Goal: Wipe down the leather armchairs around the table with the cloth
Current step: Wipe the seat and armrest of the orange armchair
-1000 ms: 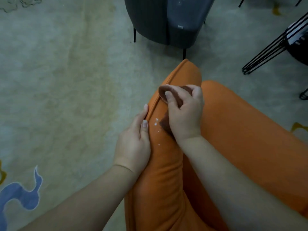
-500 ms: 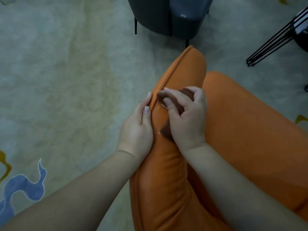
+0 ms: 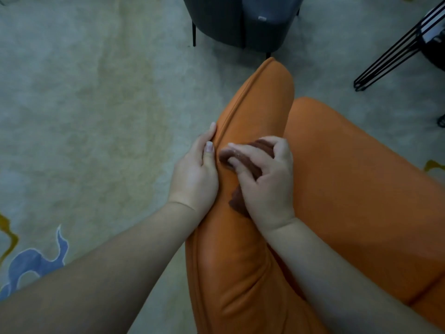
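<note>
Your left hand (image 3: 195, 174) lies flat, fingers straight, bracing the outer side of the orange armchair (image 3: 349, 189) arm; keep it there to steady the leather. Your right hand (image 3: 267, 182) has its fingers curled over the bunched brown cloth (image 3: 240, 201), pressing it onto the arm's top just beside the piped seam. I'd work along that seam in overlapping strokes with even pressure. Count: one cloth, two hands, one orange armchair, one grey chair (image 3: 243, 22) beyond.
</note>
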The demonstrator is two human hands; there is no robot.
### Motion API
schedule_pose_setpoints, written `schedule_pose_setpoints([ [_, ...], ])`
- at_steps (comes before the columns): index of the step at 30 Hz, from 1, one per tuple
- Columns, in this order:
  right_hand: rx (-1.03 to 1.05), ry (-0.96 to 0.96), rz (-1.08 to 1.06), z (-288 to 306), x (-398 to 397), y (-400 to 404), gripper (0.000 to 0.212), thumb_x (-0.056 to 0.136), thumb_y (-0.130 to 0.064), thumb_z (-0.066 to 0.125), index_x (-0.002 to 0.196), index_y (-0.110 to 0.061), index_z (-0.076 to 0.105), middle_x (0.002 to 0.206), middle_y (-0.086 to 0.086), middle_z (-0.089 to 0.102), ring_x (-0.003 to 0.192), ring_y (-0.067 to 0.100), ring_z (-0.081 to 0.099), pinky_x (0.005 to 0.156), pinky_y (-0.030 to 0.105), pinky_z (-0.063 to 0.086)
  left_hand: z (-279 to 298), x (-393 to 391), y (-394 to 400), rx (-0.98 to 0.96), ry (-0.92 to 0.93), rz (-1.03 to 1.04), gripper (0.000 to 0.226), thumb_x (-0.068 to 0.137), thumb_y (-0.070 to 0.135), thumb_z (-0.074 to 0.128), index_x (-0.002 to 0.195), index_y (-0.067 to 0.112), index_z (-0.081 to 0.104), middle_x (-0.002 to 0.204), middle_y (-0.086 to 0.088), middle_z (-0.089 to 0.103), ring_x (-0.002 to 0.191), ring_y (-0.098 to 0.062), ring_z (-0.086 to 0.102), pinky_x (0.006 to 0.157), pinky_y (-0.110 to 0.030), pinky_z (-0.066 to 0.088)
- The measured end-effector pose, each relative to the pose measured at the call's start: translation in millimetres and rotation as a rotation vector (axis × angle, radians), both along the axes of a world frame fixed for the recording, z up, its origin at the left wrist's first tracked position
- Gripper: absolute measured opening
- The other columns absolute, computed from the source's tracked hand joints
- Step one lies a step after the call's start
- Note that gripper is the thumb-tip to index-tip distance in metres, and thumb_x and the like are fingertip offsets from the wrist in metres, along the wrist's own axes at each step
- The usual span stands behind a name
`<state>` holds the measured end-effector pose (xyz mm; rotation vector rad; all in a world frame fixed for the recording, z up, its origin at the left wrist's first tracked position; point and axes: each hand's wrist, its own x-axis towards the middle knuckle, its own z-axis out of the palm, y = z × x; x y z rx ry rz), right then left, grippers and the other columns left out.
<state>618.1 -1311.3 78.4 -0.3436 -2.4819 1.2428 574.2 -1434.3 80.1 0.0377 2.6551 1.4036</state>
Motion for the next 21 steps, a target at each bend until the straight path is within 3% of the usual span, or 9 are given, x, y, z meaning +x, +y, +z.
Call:
schedule_pose_setpoints([
  [6,-0.084,0.013,0.18,-4,72,0,0.023,0.084,-0.038,0.065,0.105,-0.036,0.073,0.112,-0.008,0.05,0.112,0.016,0.053,0.1,0.026,0.04,1,1,2,-0.008,0.012,0.002,0.038,0.102,0.028,0.036,0.137,0.034,0.049,0.125,0.02,0.051,0.108,0.016,0.038,0.084,0.009,0.023],
  [13,0.014,0.09,-0.156,-10,-37,13,0.019,0.085,-0.025,0.069,0.103,-0.022,0.076,0.108,0.012,0.052,0.103,0.027,0.054,0.098,0.041,0.043,1,-2,2,-0.073,0.004,-0.026,0.039,0.102,0.032,0.035,0.14,0.036,0.044,0.139,0.01,0.051,0.12,-0.003,0.044,0.09,-0.001,0.026],
  [16,-0.033,0.045,-0.232,-9,-81,33,0.019,0.089,-0.027,0.067,0.106,-0.024,0.074,0.111,0.005,0.047,0.111,0.025,0.05,0.101,0.024,0.036,0,-2,3,-0.078,-0.011,-0.027,0.041,0.1,0.041,0.034,0.141,0.042,0.04,0.141,0.015,0.047,0.123,0.0,0.04,0.087,0.006,0.022],
  [18,-0.085,0.015,-0.252,-5,-95,41,0.021,0.091,-0.03,0.064,0.11,-0.026,0.072,0.113,-0.001,0.042,0.116,0.021,0.046,0.099,0.015,0.03,0,-3,3,-0.093,-0.04,-0.026,0.044,0.098,0.048,0.034,0.141,0.046,0.036,0.144,0.016,0.044,0.127,-0.003,0.04,0.092,-0.003,0.024],
  [21,-0.067,0.026,-0.169,-3,-72,32,0.022,0.09,-0.031,0.064,0.111,-0.034,0.07,0.118,0.004,0.047,0.117,0.018,0.047,0.105,0.018,0.031,-1,-2,3,-0.13,-0.038,-0.045,0.045,0.1,0.045,0.035,0.144,0.044,0.032,0.146,0.014,0.043,0.129,-0.009,0.042,0.094,-0.009,0.025],
])
